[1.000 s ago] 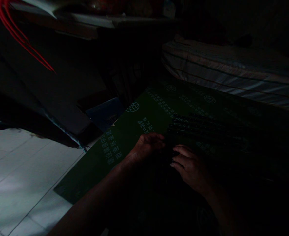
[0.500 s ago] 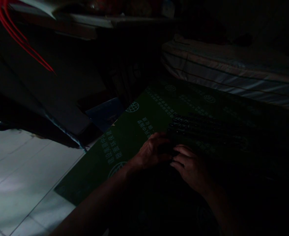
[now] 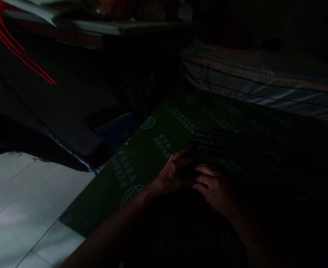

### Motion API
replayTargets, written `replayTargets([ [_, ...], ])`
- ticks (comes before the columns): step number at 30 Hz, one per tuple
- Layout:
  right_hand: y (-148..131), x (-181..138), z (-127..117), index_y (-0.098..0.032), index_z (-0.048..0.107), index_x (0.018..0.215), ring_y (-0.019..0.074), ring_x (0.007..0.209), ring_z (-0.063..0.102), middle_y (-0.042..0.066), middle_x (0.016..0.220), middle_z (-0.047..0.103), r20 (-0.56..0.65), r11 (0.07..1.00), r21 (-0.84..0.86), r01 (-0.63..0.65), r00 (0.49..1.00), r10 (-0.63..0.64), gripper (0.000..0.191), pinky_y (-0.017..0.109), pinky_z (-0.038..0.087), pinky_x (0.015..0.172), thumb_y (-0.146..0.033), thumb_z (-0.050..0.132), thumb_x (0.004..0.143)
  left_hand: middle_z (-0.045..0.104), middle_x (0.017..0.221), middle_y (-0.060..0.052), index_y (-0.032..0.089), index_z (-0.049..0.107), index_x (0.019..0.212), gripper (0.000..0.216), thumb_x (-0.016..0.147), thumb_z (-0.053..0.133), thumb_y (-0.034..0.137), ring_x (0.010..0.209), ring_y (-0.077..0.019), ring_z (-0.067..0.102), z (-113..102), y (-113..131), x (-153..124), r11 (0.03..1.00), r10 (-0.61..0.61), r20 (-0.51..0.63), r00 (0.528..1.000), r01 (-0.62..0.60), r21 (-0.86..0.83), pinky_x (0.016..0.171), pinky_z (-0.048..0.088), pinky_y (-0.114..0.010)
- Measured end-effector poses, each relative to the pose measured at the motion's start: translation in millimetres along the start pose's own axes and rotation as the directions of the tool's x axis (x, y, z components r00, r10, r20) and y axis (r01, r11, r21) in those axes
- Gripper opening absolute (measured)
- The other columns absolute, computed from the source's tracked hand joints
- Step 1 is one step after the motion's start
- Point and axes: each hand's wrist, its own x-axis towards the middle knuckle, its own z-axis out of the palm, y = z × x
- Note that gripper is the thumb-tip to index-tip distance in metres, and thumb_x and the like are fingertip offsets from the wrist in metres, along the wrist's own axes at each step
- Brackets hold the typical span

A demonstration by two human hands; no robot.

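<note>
The scene is very dark. My left hand point(image 3: 173, 174) and my right hand point(image 3: 214, 189) meet over a green printed mat point(image 3: 150, 149) that lies on the floor. Both hands have their fingers curled around the near end of a bundle of thin dark strands point(image 3: 228, 145) that stretches away to the right across the mat. The left fingers are closed on a dark piece at that end. My right fingers press against the same spot from the other side. What exactly sits between the fingers is too dark to make out.
A white tiled floor point(image 3: 19, 201) lies to the left. A striped mattress or folded cloth point(image 3: 253, 80) runs along the back right. Dark boards point(image 3: 69, 123) and a blue item point(image 3: 116, 128) sit beyond the mat. Red cords point(image 3: 16, 48) hang at top left.
My left hand slid a little to the right and closed in against my right hand. The view drifted slightly, so the surroundings shifted left.
</note>
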Motion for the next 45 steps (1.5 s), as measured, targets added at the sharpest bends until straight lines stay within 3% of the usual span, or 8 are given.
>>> replayTargets([
  [9, 3.7, 0.2, 2.2, -0.018, 0.064, 0.072, 0.0221, 0.099, 0.062, 0.008, 0.108, 0.065, 0.015, 0.989, 0.121, -0.084, 0.996, 0.082, 0.01, 0.038, 0.052, 0.086, -0.009, 0.068, 0.074, 0.038, 0.141, -0.013, 0.019, 0.057, 0.119, 0.053, 0.069, 0.07, 0.03, 0.13, -0.0334, 0.034, 2.6, 5.1, 3.9, 0.999, -0.042, 0.009, 0.999, 0.042, 0.013, 0.105, 0.032, -0.051],
  [19, 6.0, 1.2, 2.5, -0.02, 0.06, 0.081, 0.0198, 0.096, 0.06, 0.006, 0.105, 0.062, 0.024, 0.983, 0.165, -0.075, 0.997, 0.073, 0.016, 0.034, 0.05, 0.084, -0.008, 0.068, 0.073, 0.039, 0.141, -0.013, 0.02, 0.058, 0.117, 0.051, 0.068, 0.07, 0.029, 0.13, -0.0316, 0.035, 4.1, 5.4, 5.3, 0.997, -0.06, 0.011, 0.998, 0.06, 0.055, 0.104, 0.033, -0.05],
  [27, 6.1, 3.0, 1.7, -0.02, 0.057, 0.073, 0.0181, 0.094, 0.06, 0.005, 0.1, 0.062, 0.038, 0.971, 0.214, -0.111, 0.994, 0.105, 0.016, 0.031, 0.049, 0.082, -0.006, 0.065, 0.072, 0.041, 0.139, -0.014, 0.018, 0.062, 0.111, 0.045, 0.068, 0.071, 0.027, 0.126, -0.0324, 0.04, 9.2, 5.5, 7.2, 0.99, -0.055, 0.004, 0.998, 0.054, 0.128, 0.103, 0.033, -0.049],
  [32, 11.0, 3.3, -3.9, -0.021, 0.06, 0.076, 0.0179, 0.097, 0.06, 0.004, 0.101, 0.063, 0.03, 0.93, 0.346, -0.123, 0.992, 0.12, 0.012, 0.029, 0.048, 0.082, -0.012, 0.066, 0.07, 0.045, 0.137, -0.011, 0.019, 0.064, 0.107, 0.039, 0.07, 0.07, 0.028, 0.126, -0.0304, 0.04, 3.2, 3.8, 6.1, 0.999, -0.041, 0.018, 0.999, 0.04, 0.023, 0.104, 0.034, -0.047],
  [37, 14.4, 4.6, -9.6, -0.021, 0.063, 0.079, 0.0176, 0.092, 0.061, 0.004, 0.096, 0.066, -0.042, 0.849, 0.504, -0.159, 0.977, 0.208, 0.008, 0.032, 0.048, 0.084, -0.02, 0.056, 0.078, 0.047, 0.136, -0.008, 0.02, 0.063, 0.107, 0.032, 0.076, 0.065, 0.03, 0.123, -0.0262, 0.045, -3.1, 3.0, 4.5, 0.986, -0.083, 0.027, 0.996, 0.086, -0.141, 0.102, 0.038, -0.042],
  [45, 17.4, 6.1, -5.8, -0.02, 0.065, 0.083, 0.0179, 0.093, 0.061, 0.005, 0.094, 0.067, -0.046, 0.818, 0.539, -0.202, 0.962, 0.268, 0.011, 0.033, 0.047, 0.085, -0.023, 0.055, 0.08, 0.047, 0.135, -0.01, 0.02, 0.064, 0.107, 0.041, 0.068, 0.073, 0.028, 0.122, -0.0298, 0.044, 5.6, 4.1, 7.2, 0.996, -0.059, -0.004, 0.998, 0.059, 0.07, 0.102, 0.036, -0.046],
])
